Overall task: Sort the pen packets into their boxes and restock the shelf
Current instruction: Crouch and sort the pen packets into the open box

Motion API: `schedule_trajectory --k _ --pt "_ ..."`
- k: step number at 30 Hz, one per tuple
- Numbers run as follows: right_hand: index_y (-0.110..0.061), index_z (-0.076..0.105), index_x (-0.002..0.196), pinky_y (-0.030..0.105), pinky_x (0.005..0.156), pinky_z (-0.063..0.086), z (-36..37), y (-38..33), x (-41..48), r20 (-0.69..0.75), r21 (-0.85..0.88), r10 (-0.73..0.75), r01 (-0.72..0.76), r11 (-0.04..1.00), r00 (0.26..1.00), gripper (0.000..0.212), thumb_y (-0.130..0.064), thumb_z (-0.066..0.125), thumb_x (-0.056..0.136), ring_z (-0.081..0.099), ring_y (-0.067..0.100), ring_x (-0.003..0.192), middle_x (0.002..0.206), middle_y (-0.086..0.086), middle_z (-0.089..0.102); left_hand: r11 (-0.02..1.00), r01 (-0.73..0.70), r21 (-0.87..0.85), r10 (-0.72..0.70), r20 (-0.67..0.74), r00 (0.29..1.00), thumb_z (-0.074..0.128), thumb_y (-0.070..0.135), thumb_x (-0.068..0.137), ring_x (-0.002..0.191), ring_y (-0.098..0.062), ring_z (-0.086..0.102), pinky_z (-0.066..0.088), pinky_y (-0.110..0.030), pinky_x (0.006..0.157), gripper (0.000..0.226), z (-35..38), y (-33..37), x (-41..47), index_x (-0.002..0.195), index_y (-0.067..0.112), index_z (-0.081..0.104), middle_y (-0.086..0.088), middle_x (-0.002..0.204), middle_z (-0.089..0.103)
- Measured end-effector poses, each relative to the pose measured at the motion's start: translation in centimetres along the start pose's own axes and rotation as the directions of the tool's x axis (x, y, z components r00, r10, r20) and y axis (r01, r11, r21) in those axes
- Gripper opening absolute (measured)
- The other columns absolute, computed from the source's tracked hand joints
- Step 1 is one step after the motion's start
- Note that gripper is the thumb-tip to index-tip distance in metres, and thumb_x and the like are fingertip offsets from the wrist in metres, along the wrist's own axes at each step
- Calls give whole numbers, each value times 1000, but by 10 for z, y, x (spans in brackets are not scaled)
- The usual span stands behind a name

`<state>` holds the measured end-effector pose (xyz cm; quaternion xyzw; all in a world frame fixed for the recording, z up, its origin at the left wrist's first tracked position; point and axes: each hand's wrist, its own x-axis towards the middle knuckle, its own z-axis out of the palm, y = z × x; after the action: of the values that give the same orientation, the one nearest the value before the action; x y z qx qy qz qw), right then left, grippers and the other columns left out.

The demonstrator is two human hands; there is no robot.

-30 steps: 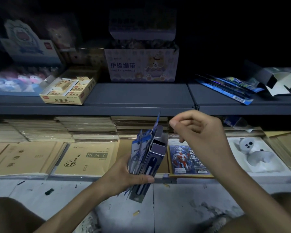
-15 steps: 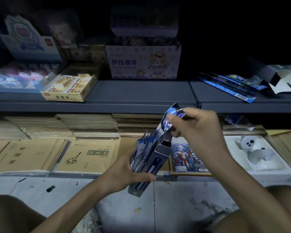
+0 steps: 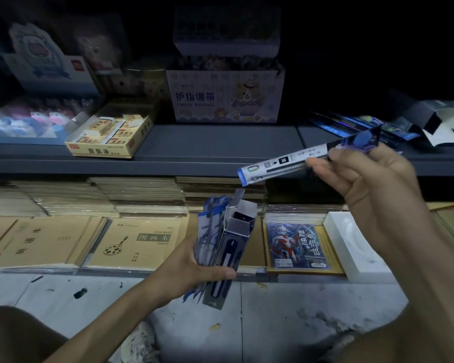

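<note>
We are partway through sorting. Our right hand (image 3: 362,184) pinches one pen packet (image 3: 296,159), lifted up to the right, clear of the bundle. Our left hand (image 3: 194,268) is closed around an open box (image 3: 231,247) and more loose packets (image 3: 207,231). Further packets (image 3: 351,127) lie on the far-right shelf (image 3: 220,142), not yet boxed, so most of the sorting and restocking seems left.

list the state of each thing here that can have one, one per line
left hand: closed around the pen box and a bunch of packets
right hand: pinching one pen packet
pen packet: lifted clear of the box, tilted
pen box: top flaps open, held upright
eraser box: open, partly filled
finger bandage box: open, full
flattened box: unfolded, lying on the shelf
</note>
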<state>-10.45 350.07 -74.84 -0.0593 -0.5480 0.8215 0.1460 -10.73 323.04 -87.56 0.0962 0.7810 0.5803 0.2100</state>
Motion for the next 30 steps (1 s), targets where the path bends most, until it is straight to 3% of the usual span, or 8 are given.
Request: schedule_trajectory --k 3,7,13,20,22,27,30 --pt "-4 57 104 23 76 61 -1 2 -5 55 -13 25 -24 1000 998 28 7 70 81 79 32 88 86 17 74 1000 -9 10 9 -25 1000 93 29 65 113 -6 70 57 -20 90 84 -1 -3 1 138 28 52 15 121 74" --pt "-1 56 117 23 71 61 -1 3 -10 38 -18 50 -49 999 998 48 0 72 72 79 27 78 83 15 76 1000 -16 16 16 -29 999 92 25 65 109 -4 71 57 -16 84 83 0 -3 3 137 25 51 17 117 74" --pt "-5 61 98 18 65 58 -9 -9 -12 -22 -64 -20 19 998 1000 32 -7 73 68 76 16 66 71 5 75 999 -47 -1 47 -64 997 92 18 68 111 -5 70 55 -14 85 80 1 -2 5 138 23 53 16 120 74" --pt "-1 60 94 22 60 60 0 11 -19 49 -172 48 -39 984 998 26 4 75 73 76 25 63 72 13 76 999 -34 24 36 -65 997 93 20 69 110 -7 71 58 -20 89 79 1 -7 8 138 22 55 11 120 74" --pt "1 61 98 24 60 60 1 14 -22 68 -229 79 -62 971 995 24 8 75 80 76 27 65 76 17 77 999 -31 30 32 -57 998 94 24 68 111 -8 71 58 -24 93 81 2 -7 8 139 24 54 10 121 74" --pt "-4 59 118 32 62 63 3 5 -22 96 -391 -6 44 919 995 39 9 74 85 75 35 64 74 19 76 999 -4 45 6 -48 999 94 25 65 108 -1 70 56 -17 89 77 3 -4 6 130 35 53 20 116 73" --pt "-11 60 121 32 61 63 2 -3 -20 144 -492 -32 100 865 989 44 9 76 85 75 32 60 70 17 75 997 21 71 -21 3 1000 94 24 68 103 -4 72 58 -22 87 71 4 -2 6 128 30 56 17 111 76"
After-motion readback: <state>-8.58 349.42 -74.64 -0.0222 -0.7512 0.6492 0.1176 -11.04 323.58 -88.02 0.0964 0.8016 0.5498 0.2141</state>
